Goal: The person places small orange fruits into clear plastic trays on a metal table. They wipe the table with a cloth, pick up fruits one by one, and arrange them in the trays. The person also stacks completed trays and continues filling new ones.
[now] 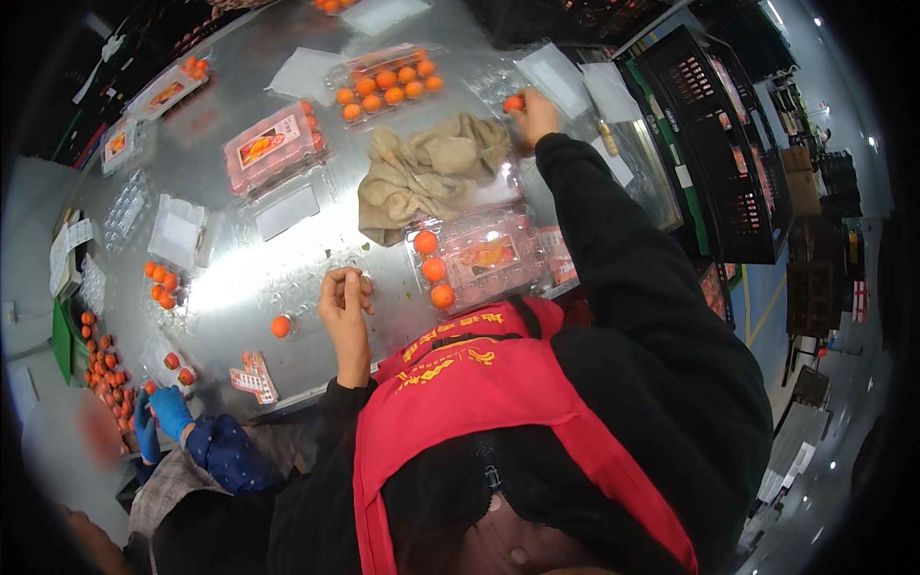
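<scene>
At the far right of the steel table, my right hand [537, 118] grips an orange persimmon [514, 104] beside a clear plastic tray [496, 80]. My left hand [345, 305] is loosely curled over the table, with no object visible in it. Near it are a clear moulded tray [291, 284] and a single persimmon [281, 326]. Between my arms is a closed clamshell pack [489, 259] with a printed label, three bare persimmons showing along its left side. Beyond it a crumpled tan cloth [431, 172] covers part of another clear pack.
An open tray filled with persimmons [388, 83] and a labelled pack [269, 147] stand farther back. A wooden-handled tool [608, 136] lies near black crates [708, 144] at right. At left, a co-worker's blue-gloved hands [169, 411] are beside heaped persimmons [104, 363].
</scene>
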Demonstrator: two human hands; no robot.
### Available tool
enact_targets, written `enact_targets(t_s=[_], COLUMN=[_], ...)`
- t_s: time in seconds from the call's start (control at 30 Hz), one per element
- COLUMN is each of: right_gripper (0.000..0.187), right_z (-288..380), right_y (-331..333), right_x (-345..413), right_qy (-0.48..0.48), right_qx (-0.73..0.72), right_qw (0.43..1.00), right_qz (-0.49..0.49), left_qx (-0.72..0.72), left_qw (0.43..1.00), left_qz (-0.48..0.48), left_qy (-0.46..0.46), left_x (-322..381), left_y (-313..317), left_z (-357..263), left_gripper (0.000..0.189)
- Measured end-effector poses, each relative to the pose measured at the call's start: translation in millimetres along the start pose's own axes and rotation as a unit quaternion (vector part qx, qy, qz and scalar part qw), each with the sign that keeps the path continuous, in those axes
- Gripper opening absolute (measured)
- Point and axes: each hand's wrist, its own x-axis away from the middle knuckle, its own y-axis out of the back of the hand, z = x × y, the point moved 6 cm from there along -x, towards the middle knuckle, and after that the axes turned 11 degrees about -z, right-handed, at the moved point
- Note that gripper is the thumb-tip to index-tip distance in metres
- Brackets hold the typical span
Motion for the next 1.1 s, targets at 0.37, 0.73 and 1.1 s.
enact_targets(t_s=[0.37, 0.73, 1.1], right_gripper=[0.033, 0.029, 0.026], right_z=[45, 230, 245], right_y=[14, 89, 62], right_x=[2, 169, 171], right_qy=[0.074, 0.211, 0.258], right_qx=[0.037, -0.152, -0.035], right_qw=[0.995, 0.939, 0.936], right_qz=[-0.048, 0.225, 0.238], left_qx=[-0.028, -0.137, -0.176], left_qw=[0.999, 0.979, 0.97], left_qz=[0.007, 0.148, 0.158], left_qy=[0.025, 0.039, -0.06], left_x=[-5, 10, 15], left_y=[-9, -33, -45], left_z=[10, 65, 73], left_gripper=[0.021, 0.038, 0.042])
